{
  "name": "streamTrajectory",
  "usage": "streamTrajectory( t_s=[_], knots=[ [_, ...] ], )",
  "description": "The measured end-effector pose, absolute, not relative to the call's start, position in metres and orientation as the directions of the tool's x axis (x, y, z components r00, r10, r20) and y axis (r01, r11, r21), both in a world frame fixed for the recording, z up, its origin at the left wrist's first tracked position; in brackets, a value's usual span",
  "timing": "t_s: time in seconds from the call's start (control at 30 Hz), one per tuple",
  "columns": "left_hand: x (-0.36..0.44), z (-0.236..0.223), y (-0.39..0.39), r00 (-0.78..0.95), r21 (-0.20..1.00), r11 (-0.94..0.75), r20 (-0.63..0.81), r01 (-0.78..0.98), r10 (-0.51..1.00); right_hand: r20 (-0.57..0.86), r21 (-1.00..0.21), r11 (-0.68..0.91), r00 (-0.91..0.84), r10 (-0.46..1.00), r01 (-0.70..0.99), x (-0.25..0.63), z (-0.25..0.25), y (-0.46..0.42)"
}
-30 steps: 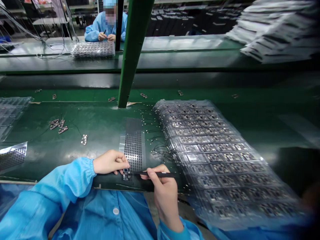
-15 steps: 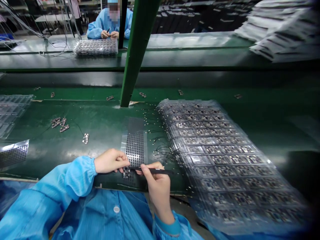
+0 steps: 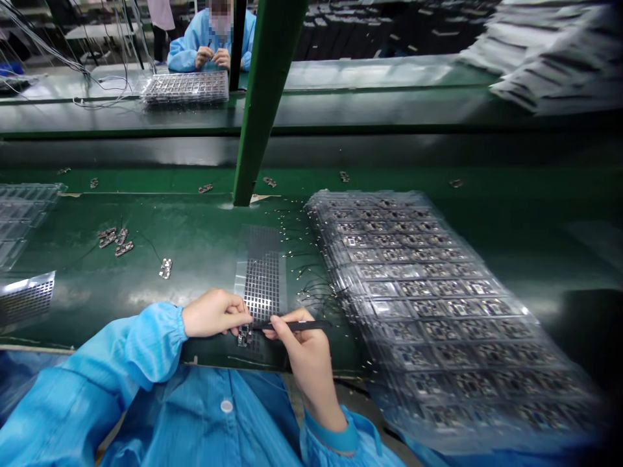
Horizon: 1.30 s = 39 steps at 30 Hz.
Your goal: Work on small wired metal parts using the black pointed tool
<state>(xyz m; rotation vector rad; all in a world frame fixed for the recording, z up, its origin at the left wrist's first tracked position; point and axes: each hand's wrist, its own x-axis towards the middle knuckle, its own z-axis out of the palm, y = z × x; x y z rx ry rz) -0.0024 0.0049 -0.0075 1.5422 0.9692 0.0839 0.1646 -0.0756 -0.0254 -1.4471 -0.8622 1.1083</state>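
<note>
My right hand [image 3: 304,337] pinches a pair of black tweezers [image 3: 311,325], their tip pointing left toward a small circuit board [image 3: 244,336]. My left hand [image 3: 219,314] has its thumb and fingers closed at the top of that board, which they partly hide. Under and beyond both hands lies a clear sheet with a grid of small dark squares [image 3: 261,282]. To the left a single circuit board with a thin black wire [image 3: 166,268] rests on the green bench, near a cluster of several similar boards [image 3: 115,239].
A stack of clear trays filled with boards [image 3: 438,305] stands at the right, wires sticking out of its left side. A green post [image 3: 260,104] rises ahead. More clear trays [image 3: 24,214] and another grid sheet [image 3: 29,299] lie left. Across the bench sits a co-worker [image 3: 214,42].
The boards on the far green strip have shifted slightly left. My right hand and the tweezers have tilted a little; my left hand stays at the board.
</note>
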Motion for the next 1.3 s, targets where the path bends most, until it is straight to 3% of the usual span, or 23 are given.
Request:
streamTrajectory(
  t_s=[0.87,1.3],
  knots=[
    [-0.0026,-0.007,0.0052,0.653,0.858,0.13,-0.469,0.498,0.595,-0.196,-0.98,-0.19,0.324,0.926,-0.051,0.1627,-0.0239,-0.0762],
    [-0.0002,-0.0048,0.0032,0.632,0.882,0.021,-0.354,0.471,0.689,-0.161,-0.987,-0.161,0.355,0.921,-0.029,0.1588,-0.0234,-0.0776]
  ],
)
